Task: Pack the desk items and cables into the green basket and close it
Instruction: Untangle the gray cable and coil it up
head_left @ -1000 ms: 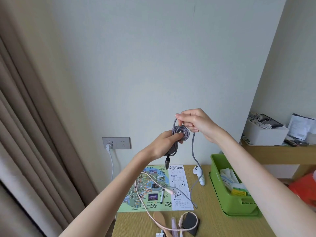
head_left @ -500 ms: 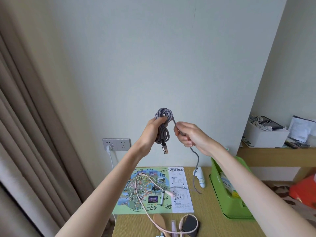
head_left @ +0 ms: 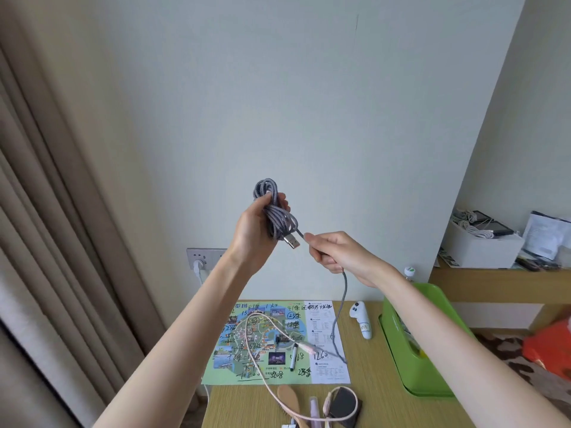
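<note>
My left hand [head_left: 251,231] is raised above the desk and grips a coiled grey braided cable [head_left: 273,211], whose USB plug sticks out at the coil's lower right. Just right of the coil, my right hand [head_left: 335,253] is closed around the cable's loose tail, which hangs down to the desk. The green basket [head_left: 432,370] stands open at the desk's right side, partly hidden by my right forearm. A pink cable [head_left: 262,359] loops over a printed map [head_left: 247,341]. A white controller [head_left: 361,319] lies between map and basket.
A pen [head_left: 293,355] lies on the map. A wooden brush [head_left: 289,396] and a black pouch [head_left: 343,406] sit at the desk's front edge. A wall socket [head_left: 202,257] holds a white plug. A shelf at right carries a white box [head_left: 480,245]. Curtains hang at left.
My left hand turned the coil upright and held it higher. My right hand dropped from the top of the coil to its lower right and slid along the tail, and more cable is wound.
</note>
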`<action>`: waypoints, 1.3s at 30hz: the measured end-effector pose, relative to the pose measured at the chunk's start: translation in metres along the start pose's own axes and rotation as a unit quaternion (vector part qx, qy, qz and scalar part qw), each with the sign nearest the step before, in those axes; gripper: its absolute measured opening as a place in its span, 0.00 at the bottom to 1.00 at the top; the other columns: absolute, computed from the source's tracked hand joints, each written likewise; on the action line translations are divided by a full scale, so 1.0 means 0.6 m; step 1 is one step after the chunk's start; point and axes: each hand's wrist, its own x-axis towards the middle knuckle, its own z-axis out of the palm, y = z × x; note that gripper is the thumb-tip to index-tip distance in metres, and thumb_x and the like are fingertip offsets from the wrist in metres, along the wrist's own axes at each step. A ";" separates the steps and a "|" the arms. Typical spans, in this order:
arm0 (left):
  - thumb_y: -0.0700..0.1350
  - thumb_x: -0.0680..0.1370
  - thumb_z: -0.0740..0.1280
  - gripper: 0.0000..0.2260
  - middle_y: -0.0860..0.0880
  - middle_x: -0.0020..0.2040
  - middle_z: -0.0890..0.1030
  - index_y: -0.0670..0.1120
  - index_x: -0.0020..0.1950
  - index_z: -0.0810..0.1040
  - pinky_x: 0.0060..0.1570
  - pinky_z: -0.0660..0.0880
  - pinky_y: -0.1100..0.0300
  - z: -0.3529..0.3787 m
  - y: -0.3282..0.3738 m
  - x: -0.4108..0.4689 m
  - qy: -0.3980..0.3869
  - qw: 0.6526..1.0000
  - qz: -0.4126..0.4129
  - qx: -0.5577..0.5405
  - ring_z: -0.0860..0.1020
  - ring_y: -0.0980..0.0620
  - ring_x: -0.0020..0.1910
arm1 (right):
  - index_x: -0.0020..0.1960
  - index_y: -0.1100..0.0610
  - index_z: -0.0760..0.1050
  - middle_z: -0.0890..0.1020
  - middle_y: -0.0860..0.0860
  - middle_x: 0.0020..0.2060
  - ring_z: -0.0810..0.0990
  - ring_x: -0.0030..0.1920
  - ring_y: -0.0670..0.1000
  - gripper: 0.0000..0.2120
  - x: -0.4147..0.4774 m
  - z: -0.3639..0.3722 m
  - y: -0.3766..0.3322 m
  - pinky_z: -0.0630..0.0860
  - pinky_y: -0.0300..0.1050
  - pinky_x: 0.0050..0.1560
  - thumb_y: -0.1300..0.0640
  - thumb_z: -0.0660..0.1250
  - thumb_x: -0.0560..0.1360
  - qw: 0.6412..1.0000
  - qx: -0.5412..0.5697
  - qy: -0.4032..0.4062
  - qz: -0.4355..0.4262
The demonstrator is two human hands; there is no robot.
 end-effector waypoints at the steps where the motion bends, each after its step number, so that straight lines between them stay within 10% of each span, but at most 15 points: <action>1: 0.44 0.82 0.57 0.10 0.50 0.39 0.78 0.43 0.46 0.76 0.51 0.73 0.58 -0.004 0.003 0.001 -0.013 1.000 -0.004 -0.024 0.77 0.53 0.43 | 0.31 0.53 0.70 0.60 0.48 0.24 0.57 0.25 0.47 0.22 0.000 0.000 0.001 0.55 0.37 0.26 0.40 0.63 0.78 1.000 -0.004 0.001 0.002; 12: 0.58 0.82 0.57 0.14 0.57 0.50 0.80 0.51 0.53 0.77 0.45 0.70 0.63 -0.046 0.016 0.009 0.076 0.961 0.042 0.263 0.76 0.62 0.50 | 0.27 0.53 0.67 0.60 0.47 0.23 0.55 0.25 0.48 0.22 0.004 -0.031 -0.033 0.53 0.41 0.28 0.48 0.69 0.75 0.996 0.015 0.089 -0.025; 19: 0.53 0.83 0.55 0.13 0.55 0.36 0.67 0.48 0.48 0.74 0.32 0.65 0.70 -0.047 -0.006 -0.005 -0.041 0.848 0.077 0.522 0.66 0.63 0.30 | 0.37 0.58 0.77 0.62 0.48 0.26 0.57 0.25 0.46 0.12 0.017 -0.035 -0.061 0.54 0.38 0.26 0.55 0.66 0.77 0.995 0.033 0.065 -0.070; 26: 0.52 0.81 0.61 0.14 0.47 0.36 0.66 0.41 0.46 0.73 0.31 0.62 0.67 -0.024 -0.031 -0.022 -0.165 0.804 0.006 0.571 0.64 0.54 0.31 | 0.39 0.60 0.79 0.68 0.42 0.22 0.62 0.24 0.42 0.12 0.022 -0.013 -0.076 0.58 0.33 0.25 0.54 0.68 0.77 0.991 -0.044 0.067 -0.106; 34: 0.52 0.82 0.60 0.13 0.51 0.38 0.73 0.48 0.44 0.79 0.37 0.62 0.62 -0.007 -0.019 -0.025 -0.141 0.848 -0.034 0.510 0.68 0.53 0.36 | 0.33 0.52 0.70 0.66 0.47 0.25 0.59 0.24 0.45 0.18 0.019 -0.023 -0.048 0.55 0.35 0.24 0.47 0.65 0.79 0.989 0.009 0.126 -0.072; 39: 0.53 0.81 0.61 0.22 0.47 0.37 0.70 0.32 0.57 0.75 0.32 0.58 0.58 -0.003 -0.008 -0.018 -0.072 0.878 0.019 0.473 0.63 0.53 0.29 | 0.35 0.56 0.69 0.66 0.48 0.24 0.58 0.23 0.46 0.22 0.014 -0.016 -0.026 0.53 0.38 0.24 0.47 0.55 0.83 0.994 0.048 0.086 -0.046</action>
